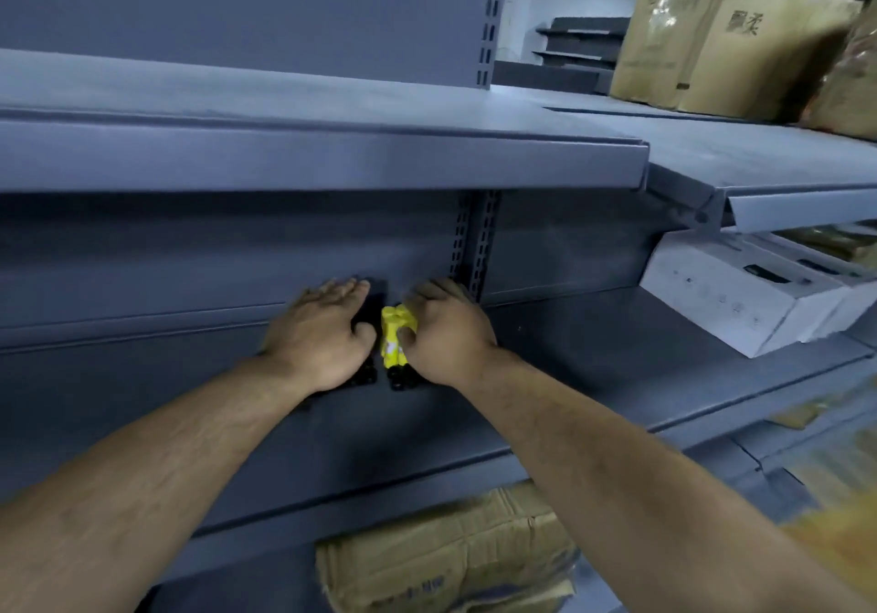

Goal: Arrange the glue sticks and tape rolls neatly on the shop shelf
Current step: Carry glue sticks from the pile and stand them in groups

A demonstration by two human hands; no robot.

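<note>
Centrally, on the grey middle shelf (pixel 617 375) of a metal shop rack, a yellow-wrapped glue-stick bundle (pixel 391 337) lies with its black round ends facing the viewer, just in front of the back panel and close to the slotted upright (pixel 474 242). Touching its left side is a dark pack (pixel 372 301), largely covered; its contents cannot be told beyond similar black ends near the wrist. The left hand (pixel 327 337) lies flat on this dark pack, fingers straight and together, thumb beside the bundle. The right hand (pixel 446 332) grips the glue-stick bundle from the right, fingers curled over its far end and thumb bent against its side. To the right on the same shelf stand white cartons (pixel 740 289), well apart from the hands. The upper shelf (pixel 332 157) overhangs the work area; brown cardboard boxes (pixel 712 38) sit on the neighbouring bay at upper right. A crumpled cardboard box (pixel 451 555) occupies the level below, between the forearms
</note>
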